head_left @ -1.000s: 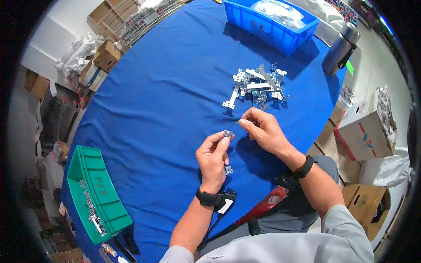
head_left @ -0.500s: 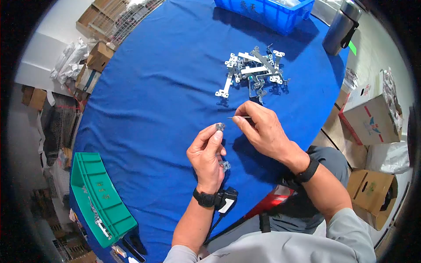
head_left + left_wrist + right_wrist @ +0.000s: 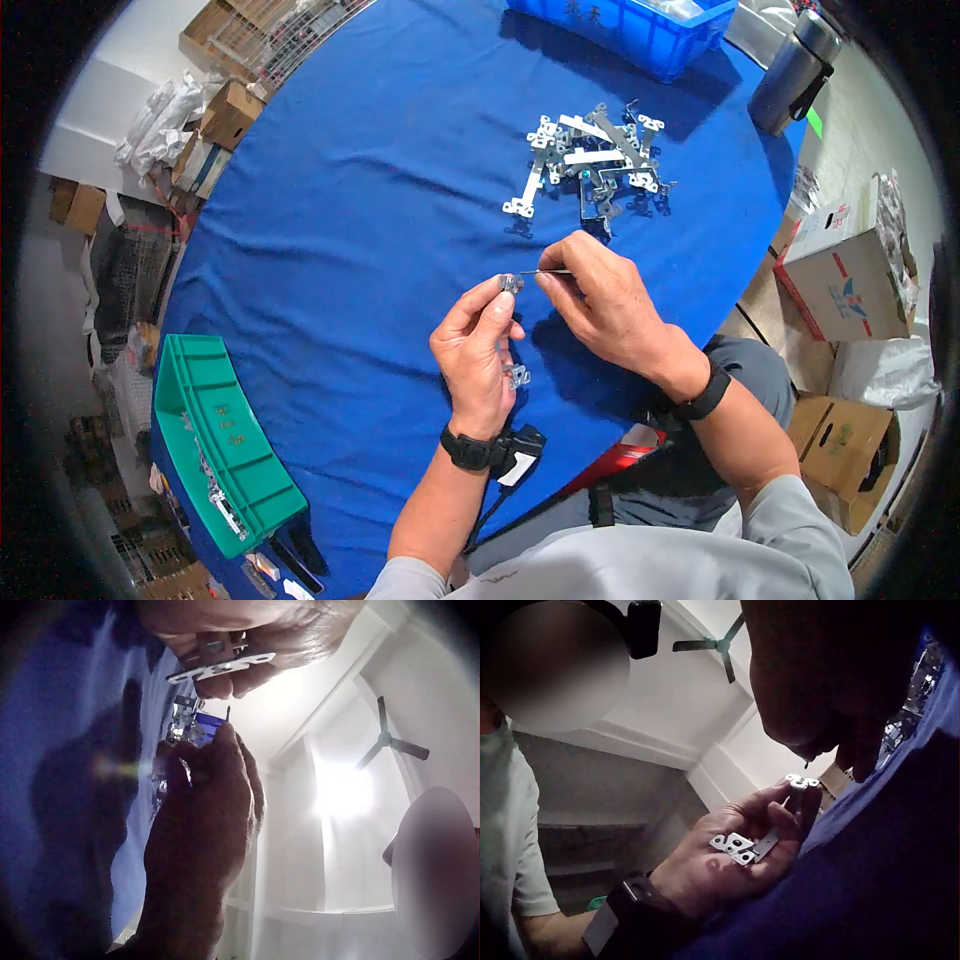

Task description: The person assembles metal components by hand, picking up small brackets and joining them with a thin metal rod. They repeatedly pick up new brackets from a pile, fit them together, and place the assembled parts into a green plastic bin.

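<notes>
The left hand (image 3: 474, 352) pinches a small metal bracket end (image 3: 511, 284) between thumb and fingers. Another metal end (image 3: 516, 376) shows at its palm; in the right wrist view a flat strip (image 3: 766, 846) lies under the curled fingers beside that plate (image 3: 736, 847). The right hand (image 3: 612, 305) pinches a thin dark pin-like piece (image 3: 548, 271), its tip close to the upper bracket end; whether they touch is unclear. Beyond the hands lies a pile of metal brackets (image 3: 592, 157) on the blue cloth (image 3: 350, 230).
A green bin (image 3: 240, 440) with some metal parts stands at the left. At the back are a blue crate (image 3: 650, 40) and a steel bottle (image 3: 796, 74). Cardboard boxes (image 3: 850, 275) stand on the floor at the right.
The right hand's thin piece has come closer to the bracket end in the left hand. Both hands keep their grips. The head view has shifted.
</notes>
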Tool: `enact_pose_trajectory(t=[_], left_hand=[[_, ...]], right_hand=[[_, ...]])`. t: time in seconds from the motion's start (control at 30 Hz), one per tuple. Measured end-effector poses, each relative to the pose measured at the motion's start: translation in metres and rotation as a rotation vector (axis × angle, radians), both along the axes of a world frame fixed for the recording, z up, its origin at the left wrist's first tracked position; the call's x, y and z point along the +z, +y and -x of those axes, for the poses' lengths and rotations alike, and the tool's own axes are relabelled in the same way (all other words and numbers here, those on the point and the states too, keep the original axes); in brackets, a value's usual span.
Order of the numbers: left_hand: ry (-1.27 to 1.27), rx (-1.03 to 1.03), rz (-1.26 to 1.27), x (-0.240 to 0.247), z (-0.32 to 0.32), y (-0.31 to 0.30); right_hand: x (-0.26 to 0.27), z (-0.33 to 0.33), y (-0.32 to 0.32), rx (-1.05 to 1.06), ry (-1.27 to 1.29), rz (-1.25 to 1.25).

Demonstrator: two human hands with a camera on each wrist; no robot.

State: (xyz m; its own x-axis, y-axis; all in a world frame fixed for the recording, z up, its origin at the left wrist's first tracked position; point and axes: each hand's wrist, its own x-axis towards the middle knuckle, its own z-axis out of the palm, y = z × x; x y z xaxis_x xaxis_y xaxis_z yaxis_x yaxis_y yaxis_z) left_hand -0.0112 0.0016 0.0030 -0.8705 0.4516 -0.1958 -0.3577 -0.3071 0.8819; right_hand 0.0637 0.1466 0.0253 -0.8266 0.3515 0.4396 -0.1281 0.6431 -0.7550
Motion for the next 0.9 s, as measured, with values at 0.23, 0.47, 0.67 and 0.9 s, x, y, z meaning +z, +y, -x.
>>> enact_pose_trajectory(t=[0.23,0.47,0.67,0.9], left_hand=[[-0.033,0.016,-0.07,-0.0049,0.0024,-0.0017],[-0.041,0.034,-0.083,-0.0013,0.0013,-0.0003],[-0.036,0.024,-0.039,0.0003,-0.001,0.0015],[0.049,0.026,-0.018,0.0,-0.0024,0.0026]], right_hand=[[-0.0005,0.0012,-0.0073,0.005,-0.015,0.023],[-0.0039,0.0039,-0.0027,-0.008,0.002,-0.03],[-0.0023,0.0017,0.0024,-0.003,-0.027,-0.095],[-0.007,-0.0003,-0.0014,0.024,-0.021,-0.084]])
